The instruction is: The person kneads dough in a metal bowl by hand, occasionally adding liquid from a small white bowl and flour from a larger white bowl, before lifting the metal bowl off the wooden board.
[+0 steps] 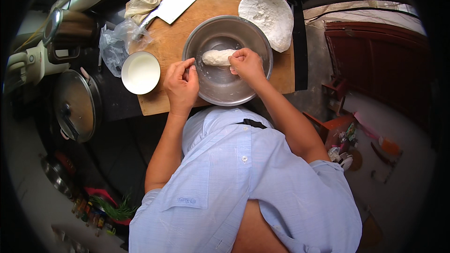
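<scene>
A wide stainless steel basin [225,89] stands at the front edge of a wooden board, near my body. Inside it is a thick roll of pale dough [216,57], lying crosswise. My right hand [248,65] pinches the dough's right end between thumb and fingers, over the basin. At the basin's left rim is my left hand [182,81], its fingers curled and the thumb a little apart from the forefinger; it holds nothing that I can see. A few dough scraps cling to the basin's inner wall.
The wooden board [168,47] carries a cleaver [183,0], a crumpled cloth [142,5] and a heap of flour in a white bowl-like container [269,21]. A bowl of white contents [140,73] and a clear plastic bag [117,44] sit left. Beyond is a lidded pan [77,105].
</scene>
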Demonstrator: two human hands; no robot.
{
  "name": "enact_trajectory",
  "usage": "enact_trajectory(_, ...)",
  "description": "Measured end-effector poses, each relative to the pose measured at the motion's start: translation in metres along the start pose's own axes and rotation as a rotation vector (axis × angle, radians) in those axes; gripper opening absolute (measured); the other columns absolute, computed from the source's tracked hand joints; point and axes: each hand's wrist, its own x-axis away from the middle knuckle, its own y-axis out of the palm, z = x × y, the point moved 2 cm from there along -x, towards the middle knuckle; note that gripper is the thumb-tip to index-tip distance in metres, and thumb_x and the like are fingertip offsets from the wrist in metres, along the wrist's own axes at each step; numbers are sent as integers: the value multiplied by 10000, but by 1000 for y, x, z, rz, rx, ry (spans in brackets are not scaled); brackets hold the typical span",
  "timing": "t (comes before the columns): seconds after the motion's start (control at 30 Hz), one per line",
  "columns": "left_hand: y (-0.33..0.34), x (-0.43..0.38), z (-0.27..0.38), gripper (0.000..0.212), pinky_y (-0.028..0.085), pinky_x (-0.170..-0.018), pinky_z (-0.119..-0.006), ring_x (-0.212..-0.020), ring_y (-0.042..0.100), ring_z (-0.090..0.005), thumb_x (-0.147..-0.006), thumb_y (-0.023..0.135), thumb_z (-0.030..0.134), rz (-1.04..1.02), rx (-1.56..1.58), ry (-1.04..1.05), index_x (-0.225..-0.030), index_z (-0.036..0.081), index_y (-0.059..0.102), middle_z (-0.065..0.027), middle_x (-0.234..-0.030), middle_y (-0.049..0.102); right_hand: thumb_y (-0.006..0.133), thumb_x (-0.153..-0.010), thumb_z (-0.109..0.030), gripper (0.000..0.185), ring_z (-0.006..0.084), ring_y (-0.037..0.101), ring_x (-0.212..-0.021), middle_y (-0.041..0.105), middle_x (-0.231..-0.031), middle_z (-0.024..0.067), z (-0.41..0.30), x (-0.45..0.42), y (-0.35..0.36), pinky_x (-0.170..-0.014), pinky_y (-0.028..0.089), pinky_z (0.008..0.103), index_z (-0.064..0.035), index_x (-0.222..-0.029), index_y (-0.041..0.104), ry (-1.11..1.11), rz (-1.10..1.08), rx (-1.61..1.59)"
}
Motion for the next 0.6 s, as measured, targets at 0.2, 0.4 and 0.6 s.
enact_trajectory(0.2, -2, 1, 3, 193, 472, -591, -280, -611, 546, -115, -868, 710, 0, -11, 12, -23, -1048, 42, 767, -57, -912, 651, 798, -825, -159, 227, 124, 705, -615, 725, -749, 71, -3, -3, 1, -578, 592, 266, 12, -924, 688, -24, 54, 120)
enact_trajectory(0.4, -2, 2, 3, 194, 474, -595, -273, -619, 549, -109, -875, 705, -1, -19, 45, -22, -1055, 36, 764, -57, -928, 651, 805, -710, -301, 280, 272, 730, -747, 740, -767, 126, -1, -9, 5, -762, 576, 377, -61, -806, 698, 22, 107, 267)
enact_trajectory(0.6, -1, 3, 1, 211, 478, -626, -233, -671, 551, -76, -895, 714, 5, -36, 26, -42, -1094, 48, 769, -29, -934, 649, 798, -702, -313, 287, 304, 727, -824, 741, -838, 157, -14, -2, 9, -797, 567, 402, -76, -821, 687, 6, 180, 418)
